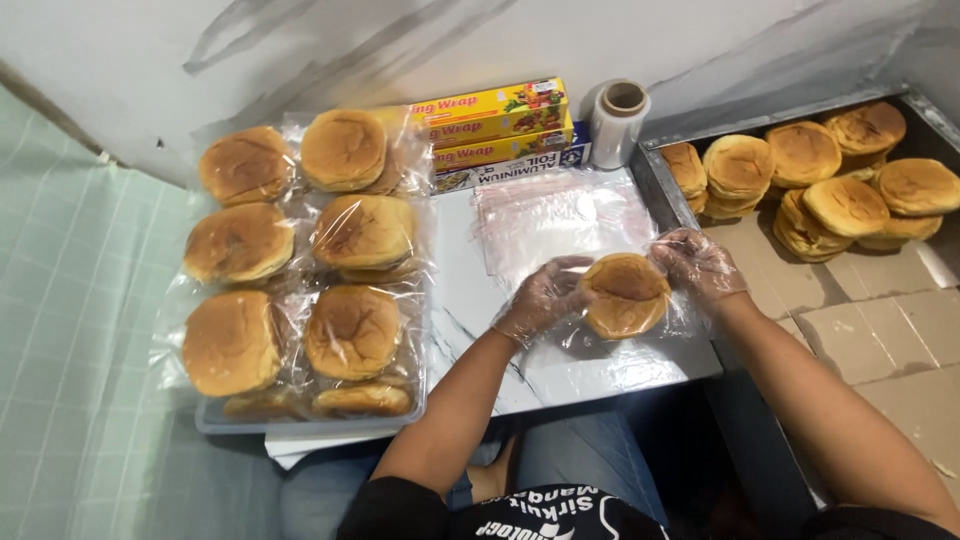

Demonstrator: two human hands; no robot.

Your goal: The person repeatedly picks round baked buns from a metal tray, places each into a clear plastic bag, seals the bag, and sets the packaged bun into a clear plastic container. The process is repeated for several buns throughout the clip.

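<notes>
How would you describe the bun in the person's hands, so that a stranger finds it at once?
Start at the white marble-patterned board in the middle. At its right part, two gloved hands, left hand and right hand, meet around one bun. Unlike the bagged buns on the left and the bare buns stacked on the right, only this one is held.

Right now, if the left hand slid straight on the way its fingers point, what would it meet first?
The left hand points right, already touching the bun it holds. Past the bun lies the right hand on its far side, as far as depth can be judged.
</notes>
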